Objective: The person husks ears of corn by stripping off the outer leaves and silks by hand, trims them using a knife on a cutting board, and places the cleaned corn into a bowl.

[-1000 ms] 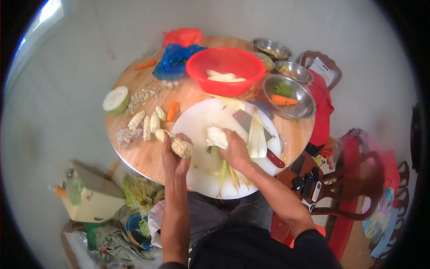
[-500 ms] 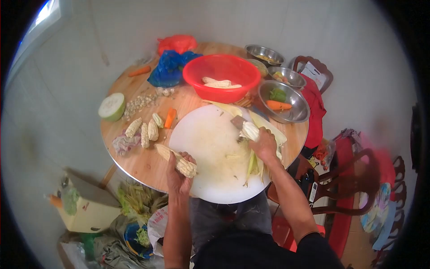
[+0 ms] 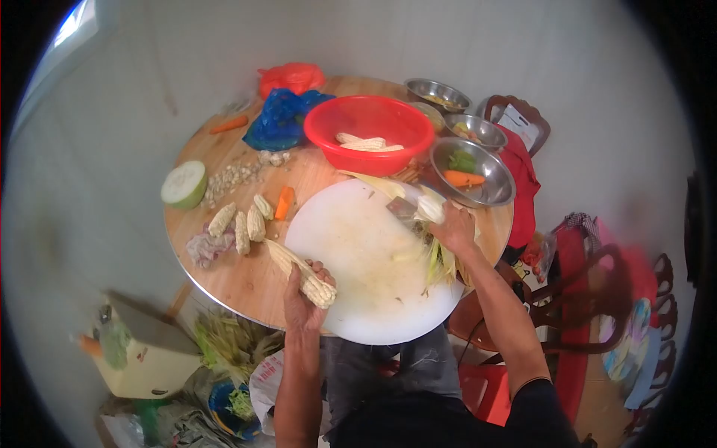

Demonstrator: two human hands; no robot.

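Near the board's left edge, my left hand (image 3: 305,302) is closed around a peeled corn cob (image 3: 320,290), whose pale narrow end points up and left. Over the right side of the round white cutting board (image 3: 358,254), my right hand (image 3: 455,228) is closed on a whitish bundle of corn husk (image 3: 430,209). A flat metal blade (image 3: 403,209) shows just left of that bundle; its handle is not visible. Loose husk leaves (image 3: 442,263) lie under and beside the right hand. Several peeled cobs (image 3: 255,222) rest on the wood left of the board.
Behind the board stands a red basin (image 3: 370,160) with cobs inside. Metal bowls (image 3: 497,190) line the back right. A cut gourd (image 3: 184,184), garlic cloves (image 3: 231,179), a carrot piece (image 3: 284,203) and a blue bag (image 3: 278,123) occupy the table's left. A wooden chair (image 3: 590,313) is at right.
My right hand has moved slightly right and up with the husk bundle, away from the board's middle. My left hand still holds the cob, a little further right in view.
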